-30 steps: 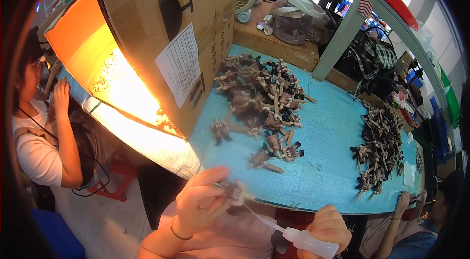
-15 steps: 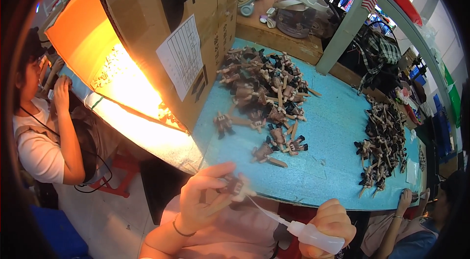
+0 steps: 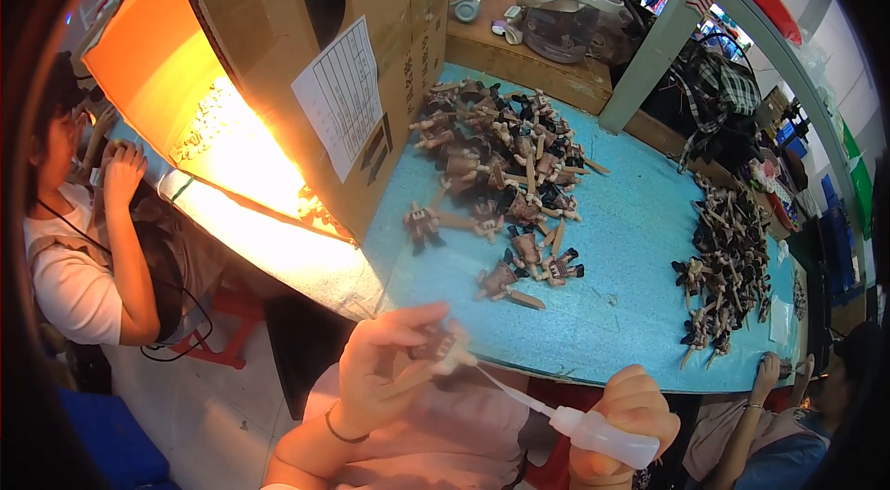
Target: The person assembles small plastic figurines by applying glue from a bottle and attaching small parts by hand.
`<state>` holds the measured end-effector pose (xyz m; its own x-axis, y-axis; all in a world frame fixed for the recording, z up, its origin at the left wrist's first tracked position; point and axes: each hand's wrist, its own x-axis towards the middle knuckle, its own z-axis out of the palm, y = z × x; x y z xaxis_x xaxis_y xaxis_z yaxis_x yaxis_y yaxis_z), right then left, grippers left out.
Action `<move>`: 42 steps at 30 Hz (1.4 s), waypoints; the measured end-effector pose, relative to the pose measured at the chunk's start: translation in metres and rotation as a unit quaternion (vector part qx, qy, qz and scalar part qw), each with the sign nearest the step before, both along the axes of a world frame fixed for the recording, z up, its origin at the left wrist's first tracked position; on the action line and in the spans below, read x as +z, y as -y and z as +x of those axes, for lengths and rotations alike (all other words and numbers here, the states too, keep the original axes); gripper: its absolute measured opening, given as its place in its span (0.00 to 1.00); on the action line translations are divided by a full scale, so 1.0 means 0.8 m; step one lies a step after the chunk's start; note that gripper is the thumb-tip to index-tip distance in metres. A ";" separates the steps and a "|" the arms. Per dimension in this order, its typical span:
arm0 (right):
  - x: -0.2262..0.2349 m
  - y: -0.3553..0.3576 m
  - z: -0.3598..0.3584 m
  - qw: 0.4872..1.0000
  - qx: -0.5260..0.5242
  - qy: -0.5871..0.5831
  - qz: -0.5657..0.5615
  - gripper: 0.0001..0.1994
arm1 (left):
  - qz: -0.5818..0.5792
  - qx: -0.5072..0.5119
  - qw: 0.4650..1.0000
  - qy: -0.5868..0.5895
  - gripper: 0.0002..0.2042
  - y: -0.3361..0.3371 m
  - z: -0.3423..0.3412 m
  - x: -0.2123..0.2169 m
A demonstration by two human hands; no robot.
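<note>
Left hand [image 3: 375,371] pinches figurine [image 3: 439,349]; right hand [image 3: 636,405] tilts bottle [image 3: 604,435].

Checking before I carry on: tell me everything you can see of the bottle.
The bottle is small, whitish and translucent, apparently soft plastic, with a rounded shoulder and a long, thin, tapering nozzle. It lies tilted in the right hand, base to the lower right, nozzle pointing up-left at the figure in the left hand. Whether the tip touches the figure, and how full the bottle is, I can't tell.
</note>
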<state>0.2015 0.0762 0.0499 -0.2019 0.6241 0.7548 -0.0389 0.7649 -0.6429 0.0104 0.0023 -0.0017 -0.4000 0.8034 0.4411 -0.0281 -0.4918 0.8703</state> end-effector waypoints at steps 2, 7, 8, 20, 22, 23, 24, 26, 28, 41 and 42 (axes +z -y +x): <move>0.001 -0.003 -0.004 0.999 -0.033 -0.011 -0.013 0.27 | 0.032 -0.017 0.999 0.030 0.16 0.000 -0.001 -0.002; 0.002 -0.005 -0.005 0.999 -0.032 -0.034 -0.018 0.27 | 0.028 -0.022 0.999 0.021 0.16 -0.001 0.000 0.000; 0.001 -0.005 -0.006 0.999 -0.029 -0.043 -0.015 0.27 | 0.018 -0.022 1.000 -0.003 0.17 -0.001 -0.001 0.000; 0.002 -0.004 -0.005 0.997 -0.049 -0.051 -0.010 0.27 | 0.047 -0.020 0.998 0.025 0.16 0.000 -0.001 -0.002; 0.000 -0.005 -0.005 0.998 -0.041 -0.038 -0.008 0.27 | 0.044 -0.017 0.999 0.021 0.16 0.001 -0.002 -0.003; -0.001 -0.005 -0.005 0.999 -0.032 -0.026 -0.005 0.27 | 0.041 -0.015 0.999 0.017 0.16 0.001 -0.002 -0.003; 0.001 -0.005 -0.006 0.999 -0.032 -0.026 -0.005 0.27 | 0.041 -0.015 0.999 0.018 0.16 0.001 -0.002 -0.002; 0.004 -0.004 -0.006 0.999 -0.031 0.008 -0.004 0.27 | 0.039 -0.013 0.999 0.009 0.16 0.000 -0.002 -0.001; 0.005 -0.003 -0.008 0.999 -0.035 0.010 0.001 0.27 | 0.040 -0.011 0.999 0.004 0.16 -0.001 -0.001 0.000; -0.020 -0.034 0.044 0.986 0.162 0.010 -0.032 0.30 | 0.023 0.000 0.999 0.039 0.18 0.003 0.000 -0.001; -0.024 -0.042 0.043 0.988 0.152 0.011 -0.026 0.30 | 0.029 -0.011 0.999 0.040 0.18 0.000 0.002 -0.001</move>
<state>0.2360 0.1095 0.0306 -0.4019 0.5704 0.7163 -0.2463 0.6861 -0.6846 0.0124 0.0023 -0.0027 -0.4186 0.7867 0.4537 -0.1079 -0.5391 0.8353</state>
